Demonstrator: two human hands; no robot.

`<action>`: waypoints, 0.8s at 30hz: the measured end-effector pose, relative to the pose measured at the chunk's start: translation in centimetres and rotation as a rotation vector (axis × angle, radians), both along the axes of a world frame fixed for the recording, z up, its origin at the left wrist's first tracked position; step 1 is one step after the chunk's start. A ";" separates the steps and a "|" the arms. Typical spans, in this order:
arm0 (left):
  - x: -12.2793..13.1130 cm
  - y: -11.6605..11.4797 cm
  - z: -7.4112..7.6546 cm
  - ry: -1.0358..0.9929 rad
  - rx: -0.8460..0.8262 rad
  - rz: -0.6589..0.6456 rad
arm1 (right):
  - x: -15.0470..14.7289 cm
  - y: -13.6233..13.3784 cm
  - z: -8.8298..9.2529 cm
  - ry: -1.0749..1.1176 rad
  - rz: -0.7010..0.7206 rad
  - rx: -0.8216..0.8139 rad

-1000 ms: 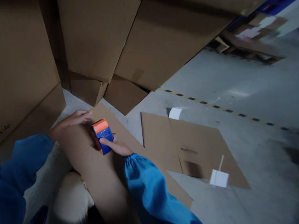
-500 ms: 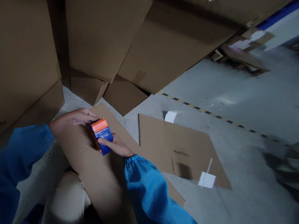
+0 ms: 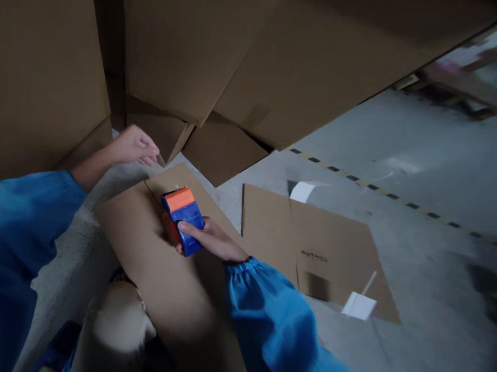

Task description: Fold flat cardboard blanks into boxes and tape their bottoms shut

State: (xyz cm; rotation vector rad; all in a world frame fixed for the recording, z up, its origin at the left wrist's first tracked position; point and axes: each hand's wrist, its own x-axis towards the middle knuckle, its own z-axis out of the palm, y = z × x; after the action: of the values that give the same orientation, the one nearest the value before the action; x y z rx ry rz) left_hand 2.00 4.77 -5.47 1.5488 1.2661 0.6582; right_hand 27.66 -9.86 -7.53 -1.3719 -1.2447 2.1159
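My right hand [image 3: 212, 237] grips a blue and orange tape dispenser [image 3: 186, 219], thumb on top, just over a brown cardboard piece [image 3: 157, 259] that lies before my knees. Up and to the left of the dispenser is my left hand [image 3: 138, 146], its fingers pinched together beyond the cardboard's far end. A small translucent bit, which looks like clear tape [image 3: 161, 159], shows at those fingertips. How far it extends is hard to make out in the dim light.
Large cardboard boxes [image 3: 189, 44] stand close in front and at the left. A flat cardboard sheet [image 3: 279, 232] lies on the floor at right, with white pieces [image 3: 359, 305] by its edges. Black-and-yellow floor tape [image 3: 373, 187] runs behind; a pallet [image 3: 457, 94] stands farther off.
My left hand has moved up and away from the dispenser's front, fingers now pinched. The right hand still holds the dispenser over the cardboard. The view has shifted slightly.
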 end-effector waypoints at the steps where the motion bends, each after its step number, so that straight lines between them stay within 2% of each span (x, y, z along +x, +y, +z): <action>1: -1.0 0.8 0.8 0.051 -0.010 -0.002 | 0.4 -0.3 0.2 -0.006 0.009 -0.011; 5: -4.8 3.5 3.6 0.183 0.011 0.063 | 2.6 -2.1 0.8 -0.040 0.027 -0.094; 7: -6.4 4.5 3.6 0.208 -0.016 0.081 | 3.5 -3.1 0.7 -0.075 0.039 -0.140; 8: -7.1 4.9 3.1 0.207 -0.040 0.081 | 3.7 -3.5 0.6 -0.097 0.048 -0.153; 10: -8.3 5.5 1.3 0.182 -0.094 0.077 | 3.7 -4.0 0.0 -0.139 0.055 -0.160; 13: -9.6 6.2 -2.5 0.139 -0.164 0.101 | 2.9 -4.1 -0.9 -0.153 0.032 -0.174; 17: -10.0 6.8 -7.1 0.103 -0.241 0.103 | 2.2 -3.5 -1.3 -0.114 0.008 -0.218; 22: -8.7 7.2 -10.6 0.081 -0.320 0.091 | 2.3 -3.2 -0.7 -0.126 -0.004 -0.243; 24: -8.0 7.1 -11.8 0.090 -0.329 0.049 | 2.3 -3.1 -0.4 -0.135 0.001 -0.245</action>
State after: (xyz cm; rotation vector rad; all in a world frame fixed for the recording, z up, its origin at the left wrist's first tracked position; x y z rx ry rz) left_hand -6.05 11.91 -17.31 1.2901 1.4058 0.3895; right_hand 29.99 -12.99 -7.93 -1.6404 -1.0593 2.2691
